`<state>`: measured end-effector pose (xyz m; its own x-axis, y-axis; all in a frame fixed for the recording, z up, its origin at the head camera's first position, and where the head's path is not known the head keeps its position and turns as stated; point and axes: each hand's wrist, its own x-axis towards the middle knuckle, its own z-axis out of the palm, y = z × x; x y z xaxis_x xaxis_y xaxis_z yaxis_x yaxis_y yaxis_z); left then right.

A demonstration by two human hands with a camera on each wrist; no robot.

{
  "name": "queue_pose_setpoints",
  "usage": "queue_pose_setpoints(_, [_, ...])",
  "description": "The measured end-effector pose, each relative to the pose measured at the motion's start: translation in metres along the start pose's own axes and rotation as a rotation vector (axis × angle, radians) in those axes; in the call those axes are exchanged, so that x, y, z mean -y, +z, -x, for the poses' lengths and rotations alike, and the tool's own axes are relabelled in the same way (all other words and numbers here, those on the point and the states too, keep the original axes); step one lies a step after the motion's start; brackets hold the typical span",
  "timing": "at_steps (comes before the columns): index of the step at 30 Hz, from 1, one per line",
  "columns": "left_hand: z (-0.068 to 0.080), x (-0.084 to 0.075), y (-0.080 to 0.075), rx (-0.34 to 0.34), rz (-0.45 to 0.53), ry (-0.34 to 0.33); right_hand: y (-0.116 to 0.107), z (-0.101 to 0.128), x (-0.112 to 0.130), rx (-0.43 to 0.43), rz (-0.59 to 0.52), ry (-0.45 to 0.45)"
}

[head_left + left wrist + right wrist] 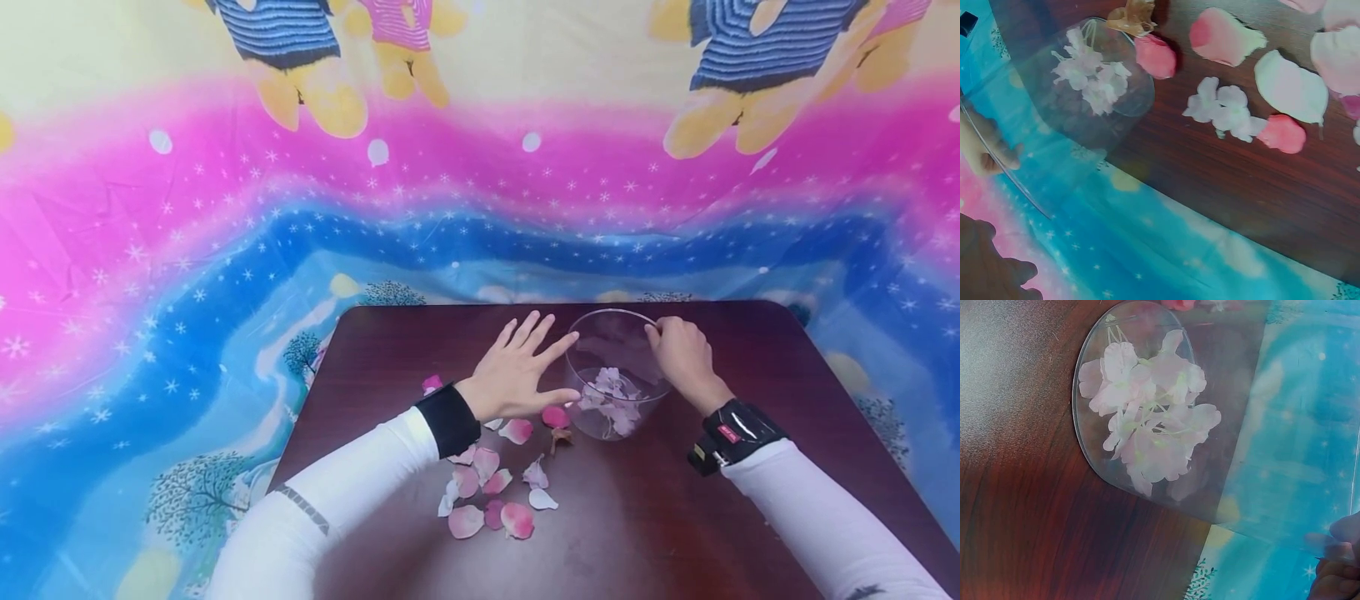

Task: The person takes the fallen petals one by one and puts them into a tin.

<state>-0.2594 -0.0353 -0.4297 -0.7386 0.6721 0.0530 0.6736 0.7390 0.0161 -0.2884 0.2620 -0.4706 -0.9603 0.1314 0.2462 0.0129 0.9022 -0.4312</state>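
So the clear glass bowl (617,375) is sitting on the far middle of a dark reddish wood-grain table (750,500), round, smooth, see-through, with a flat circular base. Lying in the bottom of it is a little clump of pale pink-white fabric blossoms (611,398); they're looking thin and papery, with fine greenish stems showing in the right wrist view.

The right hand (684,357) is gripping the bowl's rim on its right side, fingers curling over the edge and pinching the glass. The left hand (523,372) is hovering flat just beside the bowl's left wall, fingers spreading wide and straight, holding nothing; whether the fingertips are actually touching the glass, I can't tell.

Scattered on the table in front of the left hand are loose petals (487,492), soft rounded teardrop shapes in pink, white and deeper rose, plus one small white blossom (1225,112) and a crinkly tan dried bit (560,437) right by the bowl's base.

Both arms are wearing white sleeves with black wrist straps (731,435); the right one is carrying a small red label, too small to read. Behind the table a glossy cartoon-print sheet (150,250) is hanging, pink and blue bands, white stars, yellow figures in striped shirts.
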Motion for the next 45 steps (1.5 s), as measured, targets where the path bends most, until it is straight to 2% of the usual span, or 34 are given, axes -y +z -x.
queue_pose_setpoints(8, [0.015, 0.026, 0.005, 0.016, 0.047, -0.061, -0.001, 0.001, 0.002, 0.008, -0.006, 0.006])
queue_pose_setpoints(13, [0.027, 0.043, 0.008, -0.006, 0.081, -0.087, -0.001, 0.0, 0.001, 0.004, -0.007, -0.001])
queue_pose_setpoints(22, [0.044, 0.066, 0.013, 0.008, 0.101, -0.161, 0.0, 0.0, 0.003, -0.002, 0.003, 0.007])
queue_pose_setpoints(33, [0.062, 0.098, 0.018, 0.035, 0.142, -0.276, 0.0, 0.0, 0.002, -0.006, 0.003, 0.001])
queue_pose_setpoints(38, [0.072, 0.108, 0.024, 0.041, 0.15, -0.299, 0.0, 0.0, 0.003, -0.004, 0.002, 0.005])
queue_pose_setpoints(45, [0.084, 0.113, 0.039, 0.08, 0.176, -0.333, 0.0, 0.0, 0.002, 0.0, 0.003, 0.006])
